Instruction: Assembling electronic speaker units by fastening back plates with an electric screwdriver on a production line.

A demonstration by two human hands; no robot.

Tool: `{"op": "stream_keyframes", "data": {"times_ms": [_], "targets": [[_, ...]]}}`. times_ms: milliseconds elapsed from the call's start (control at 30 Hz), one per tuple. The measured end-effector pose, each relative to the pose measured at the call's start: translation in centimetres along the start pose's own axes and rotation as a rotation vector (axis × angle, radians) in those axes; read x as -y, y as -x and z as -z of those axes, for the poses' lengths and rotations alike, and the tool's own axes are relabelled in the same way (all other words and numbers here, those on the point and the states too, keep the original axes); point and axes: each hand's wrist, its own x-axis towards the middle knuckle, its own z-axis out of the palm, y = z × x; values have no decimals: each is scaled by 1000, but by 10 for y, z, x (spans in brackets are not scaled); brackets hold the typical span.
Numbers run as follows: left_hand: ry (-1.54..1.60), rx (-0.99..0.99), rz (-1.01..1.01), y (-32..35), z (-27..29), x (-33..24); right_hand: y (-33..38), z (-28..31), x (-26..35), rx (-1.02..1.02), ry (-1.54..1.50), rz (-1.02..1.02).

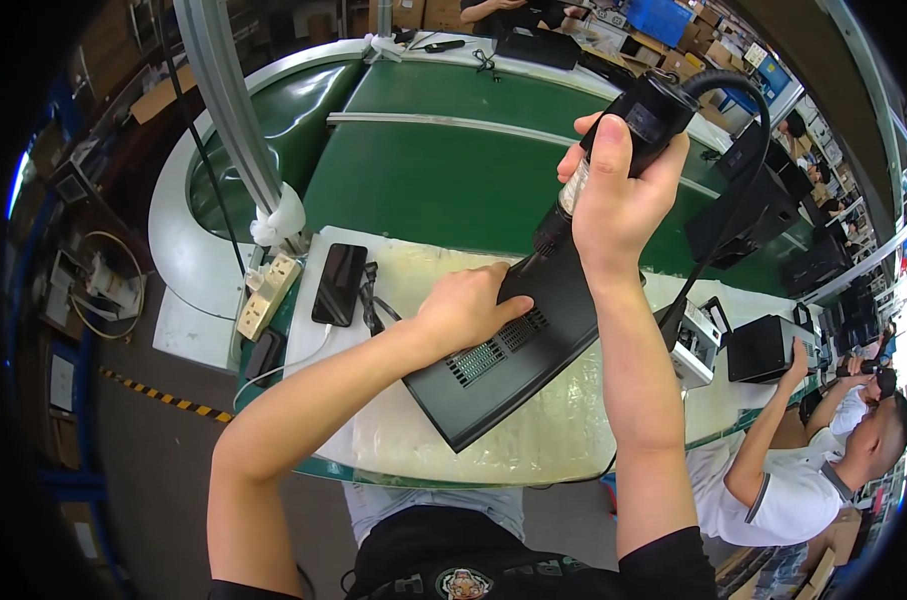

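The right hand (pixel 618 205) has a closed grip on an electric screwdriver (pixel 613 140) above the black metal case (pixel 513 350), where the left hand (pixel 468 305) presses, fingers flat.

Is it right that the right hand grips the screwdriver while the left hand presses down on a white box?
Not quite: the head view shows the box is black, not white. The right hand does grip the screwdriver, and the left hand presses on the box.
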Motion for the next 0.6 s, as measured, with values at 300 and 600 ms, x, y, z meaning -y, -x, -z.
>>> {"op": "stream_keyframes", "data": {"times_ms": [300, 600], "targets": [[-14, 4, -7, 1, 3, -2, -2, -4, -5, 20, -39, -44], [-242, -530, -599, 48, 14, -7, -1, 74, 45, -235, 45, 169]]}}
